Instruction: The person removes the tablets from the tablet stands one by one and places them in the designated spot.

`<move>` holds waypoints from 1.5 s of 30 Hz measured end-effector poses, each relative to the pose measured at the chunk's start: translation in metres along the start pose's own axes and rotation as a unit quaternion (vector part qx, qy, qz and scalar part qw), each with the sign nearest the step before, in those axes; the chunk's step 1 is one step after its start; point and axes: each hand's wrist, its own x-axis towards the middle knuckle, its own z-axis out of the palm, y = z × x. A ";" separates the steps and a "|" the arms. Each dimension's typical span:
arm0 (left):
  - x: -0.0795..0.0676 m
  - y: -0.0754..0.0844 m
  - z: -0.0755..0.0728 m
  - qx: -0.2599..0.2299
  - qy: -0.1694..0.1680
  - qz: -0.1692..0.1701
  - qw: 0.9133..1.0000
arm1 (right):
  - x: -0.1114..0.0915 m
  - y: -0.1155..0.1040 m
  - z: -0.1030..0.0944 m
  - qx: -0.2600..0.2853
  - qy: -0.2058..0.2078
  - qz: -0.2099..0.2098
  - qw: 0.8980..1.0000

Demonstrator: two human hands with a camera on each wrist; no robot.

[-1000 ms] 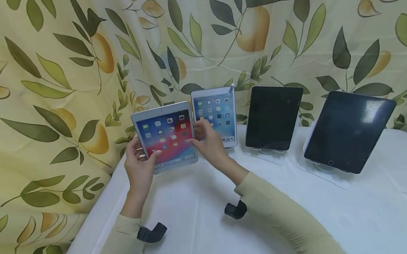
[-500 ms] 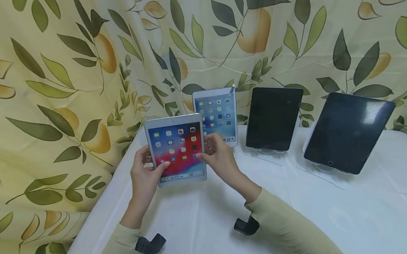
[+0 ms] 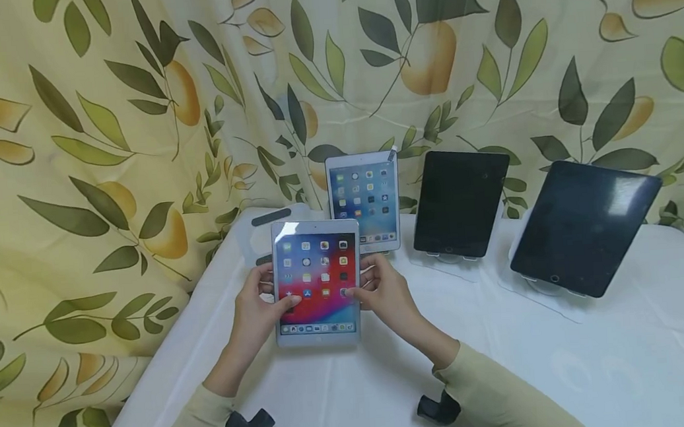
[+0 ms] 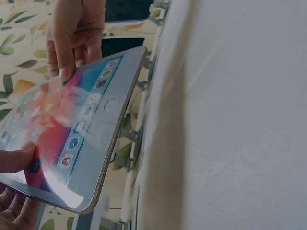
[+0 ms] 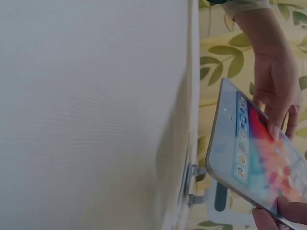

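Observation:
A white-framed tablet point(image 3: 320, 311) with a lit red-and-blue home screen is held off the table, tilted toward me. My left hand point(image 3: 258, 308) grips its left edge, thumb on the screen and fingers behind. On the opposite edge my right hand point(image 3: 391, 295) grips it the same way. In the left wrist view the tablet point(image 4: 103, 124) appears slanted above the white cloth. The right wrist view shows the tablet point(image 5: 230, 134) with its home button, and the left hand point(image 5: 278, 76) beyond it. The fingertips behind the tablet are mostly hidden.
Behind the held tablet stands a pale tablet stand point(image 3: 271, 216) with dark pads, partly covered. Another white tablet point(image 3: 370, 191), lit, and two black tablets point(image 3: 460, 202) point(image 3: 584, 226) lean on stands. A white cloth point(image 3: 507, 361) covers the table; patterned curtains point(image 3: 102, 190) surround it.
Both hands have brought the tablet toward me, down and rightward in the head view, and it now looks straighter. The stand behind it has come into sight. The other tablets stay put.

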 end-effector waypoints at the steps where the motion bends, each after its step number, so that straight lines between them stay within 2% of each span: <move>1: 0.000 -0.001 0.001 -0.001 -0.008 -0.005 1.000 | -0.001 0.002 -0.001 0.005 -0.004 0.007 1.000; 8: -0.004 -0.011 0.003 0.013 -0.050 -0.037 0.998 | -0.009 0.012 -0.002 0.020 -0.026 0.049 0.998; 13: -0.006 -0.016 0.004 0.026 -0.074 -0.025 0.997 | -0.012 0.017 -0.002 0.044 -0.042 0.076 0.995; 16: -0.006 -0.017 0.004 0.035 -0.099 -0.023 0.994 | -0.013 0.021 -0.003 0.065 -0.056 0.107 0.991; 21: -0.006 -0.021 0.005 0.031 -0.121 -0.042 0.991 | -0.015 0.025 -0.004 0.076 -0.066 0.140 0.985; 29: -0.006 -0.031 0.008 0.005 -0.140 -0.085 0.986 | -0.019 0.031 0.000 0.060 -0.065 0.169 0.982; 35: -0.005 -0.038 0.011 0.004 -0.148 -0.115 0.982 | -0.021 0.034 0.002 0.037 -0.079 0.164 0.983; 45: -0.001 -0.045 0.008 0.049 -0.182 -0.116 0.975 | -0.016 0.041 0.008 -0.006 -0.124 0.184 0.975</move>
